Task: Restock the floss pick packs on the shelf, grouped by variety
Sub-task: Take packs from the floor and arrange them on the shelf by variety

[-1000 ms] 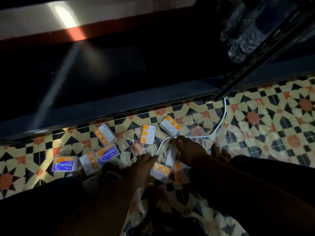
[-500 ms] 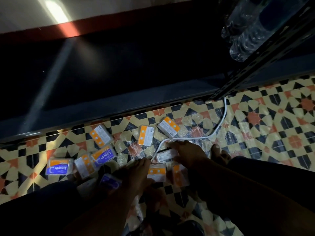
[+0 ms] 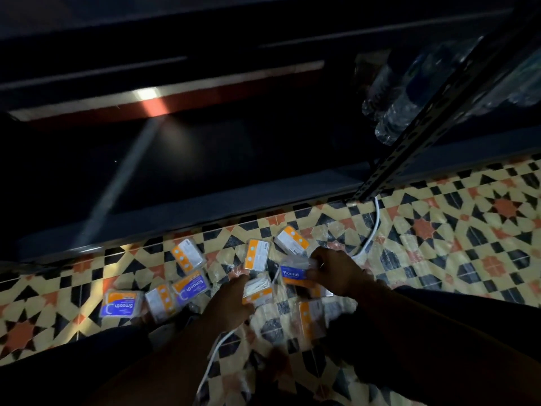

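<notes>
Floor (image 3: 44,300): patterned tile, dim light, with floss pick packs scattered in front of the dark bottom shelf (image 3: 87,241); none on the shelf. Far left, a Smooth pack (image 3: 121,304) lies flat, label up. Just beside it are a face-down pack (image 3: 161,300) and a second Smooth pack (image 3: 190,287), overlapping. Three back-up packs (image 3: 257,254) lie nearer the shelf edge.

Left hand (image 3: 231,300): fingers curled on the left end of a tilted pack (image 3: 259,291).

Right hand (image 3: 336,273): fingers pinching the right end of a Round pack (image 3: 294,273), label up. A further pack (image 3: 311,317) lies nearer the person.

White cable (image 3: 373,230) runs down from the shelf post (image 3: 424,121). Water bottles (image 3: 392,112) sit behind the post, far right.
</notes>
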{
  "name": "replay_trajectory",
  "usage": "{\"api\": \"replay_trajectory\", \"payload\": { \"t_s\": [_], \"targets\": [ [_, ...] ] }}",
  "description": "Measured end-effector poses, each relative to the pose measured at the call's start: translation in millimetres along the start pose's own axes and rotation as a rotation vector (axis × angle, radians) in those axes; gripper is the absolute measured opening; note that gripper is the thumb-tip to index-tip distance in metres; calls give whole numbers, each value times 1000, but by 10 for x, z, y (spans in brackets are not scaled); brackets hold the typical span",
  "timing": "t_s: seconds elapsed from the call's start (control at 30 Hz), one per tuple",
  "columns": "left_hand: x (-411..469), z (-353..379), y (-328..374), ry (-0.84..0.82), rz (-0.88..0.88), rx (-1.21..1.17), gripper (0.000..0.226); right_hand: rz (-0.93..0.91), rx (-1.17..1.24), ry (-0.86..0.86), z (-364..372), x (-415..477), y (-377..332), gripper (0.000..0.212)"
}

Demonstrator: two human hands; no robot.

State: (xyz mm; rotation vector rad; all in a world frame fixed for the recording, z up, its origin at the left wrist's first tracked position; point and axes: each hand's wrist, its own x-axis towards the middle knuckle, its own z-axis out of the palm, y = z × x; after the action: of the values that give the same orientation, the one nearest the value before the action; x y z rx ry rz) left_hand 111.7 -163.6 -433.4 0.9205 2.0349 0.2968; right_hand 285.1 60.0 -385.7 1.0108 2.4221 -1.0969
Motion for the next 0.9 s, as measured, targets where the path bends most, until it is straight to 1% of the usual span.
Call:
{"api": "replay_trajectory", "payload": {
  "t_s": [0.07,0.17,0.23,0.27,0.3,0.4,0.6,0.77,0.9],
  "targets": [
    [-90,-179,100,34,63,-46,68,-23,17,48,-151,-104,-108,30],
    [-294,-552,356,99,135,-35,60,-68,52,152,-456,-293,-326,30],
    [-441,-832,561,133,205,-75,44,-88,93,216,-685,-440,-490,38],
    [-510,-969,654,174,235,-92,38,-99,134,250,-803,-517,-561,43],
    [-602,-1114,779,218,263,-97,35,-126,163,282,-920,-595,-632,44],
    [-875,-1528,1148,316,325,-80,38,-212,202,375,-1307,-840,-850,37],
    [-1418,-2263,1807,442,488,-101,47,-360,277,611,-2090,-1398,-1368,37],
    [-1786,-2781,2418,554,624,-61,46,-425,278,851,-2681,-1663,-1677,42],
    [-1838,-3044,2767,626,662,-76,46,-439,307,931,-2986,-1722,-1851,41]
  ]
}}
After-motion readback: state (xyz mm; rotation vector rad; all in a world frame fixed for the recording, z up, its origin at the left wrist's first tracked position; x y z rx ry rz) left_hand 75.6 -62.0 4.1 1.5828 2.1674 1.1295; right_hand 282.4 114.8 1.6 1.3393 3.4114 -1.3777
